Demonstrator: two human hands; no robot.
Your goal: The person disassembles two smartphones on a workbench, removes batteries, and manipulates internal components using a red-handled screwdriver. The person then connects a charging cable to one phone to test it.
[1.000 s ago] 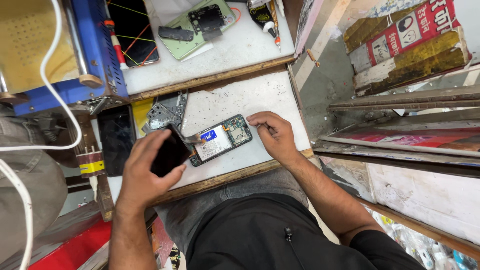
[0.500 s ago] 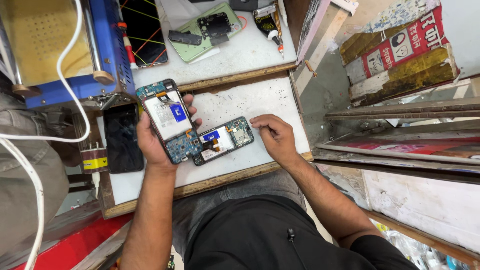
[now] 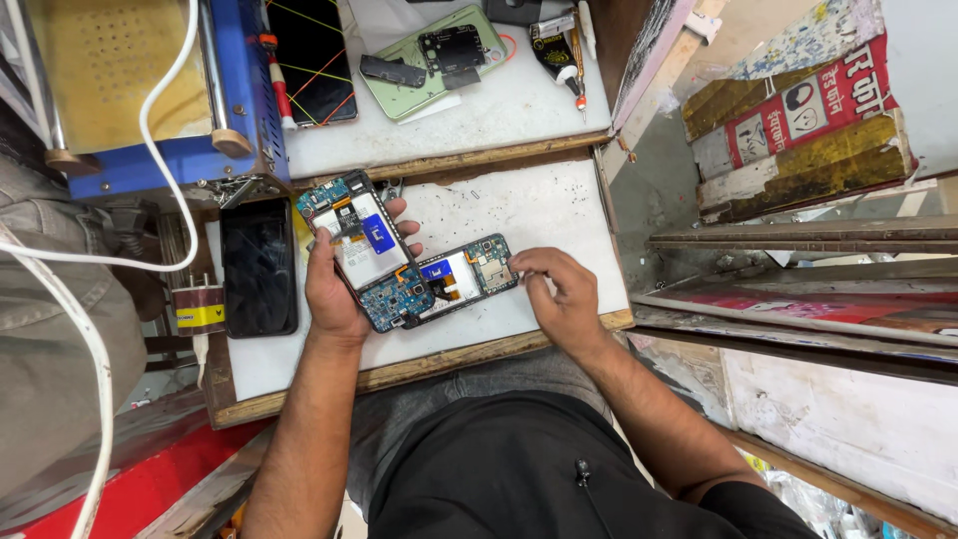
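Observation:
My left hand (image 3: 334, 289) holds an opened phone (image 3: 364, 245) with its back off, blue circuit boards and white battery facing up. A second opened phone (image 3: 461, 276) lies on the white work board (image 3: 539, 215) just to its right, its lower end touching the held one. My right hand (image 3: 561, 294) rests on the board at that phone's right end, fingers pinched together near its edge; I cannot tell whether something small is between them.
A black phone screen (image 3: 258, 265) lies at the left of the board. Behind, a raised shelf (image 3: 479, 115) carries a green phone back with parts (image 3: 431, 58), a cracked screen (image 3: 310, 60) and a blue machine (image 3: 140, 90). A white cable (image 3: 90, 339) hangs left. Metal racks (image 3: 798, 269) stand right.
My left hand turned its phone over from dark screen side to open circuit side and lifted it upward. My right hand slid from the lying phone's top to its right end.

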